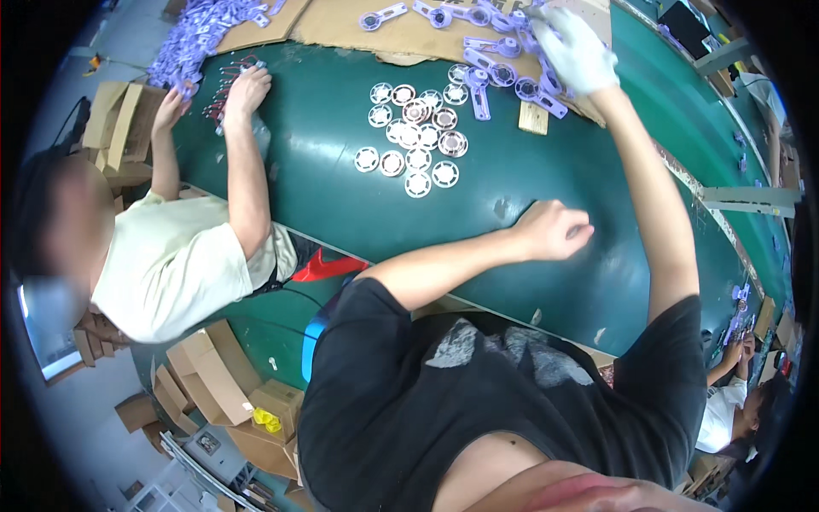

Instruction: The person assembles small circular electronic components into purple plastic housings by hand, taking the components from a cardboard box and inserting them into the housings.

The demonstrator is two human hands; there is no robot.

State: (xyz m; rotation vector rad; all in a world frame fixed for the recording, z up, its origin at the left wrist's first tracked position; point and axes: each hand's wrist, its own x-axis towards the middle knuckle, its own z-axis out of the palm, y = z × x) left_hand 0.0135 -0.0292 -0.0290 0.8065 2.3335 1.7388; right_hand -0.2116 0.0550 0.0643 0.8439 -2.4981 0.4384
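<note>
My left hand (554, 231) is bare and rests low over the green tabletop, its fingers curled in. Whatever those fingers may hold is hidden. My right hand (577, 53), in a white glove, reaches to the far side, with fingers stretched out over several purple plastic parts (527, 88). Each of these has a round end and a straight handle; they lie on a flat cardboard sheet (341, 27). Between the hands and the co-worker, several round spoked discs (418, 160), pale and some with a coppery tint, lie grouped on the table, a few overlapping.
A co-worker at the left handles small red-wired parts (220, 98) beside a heap of purple parts (192, 38). A small tan block (533, 119) lies by the cardboard's edge. Cardboard boxes (213, 375) stand lower left. At right runs another green surface (657, 81) behind a metal rail.
</note>
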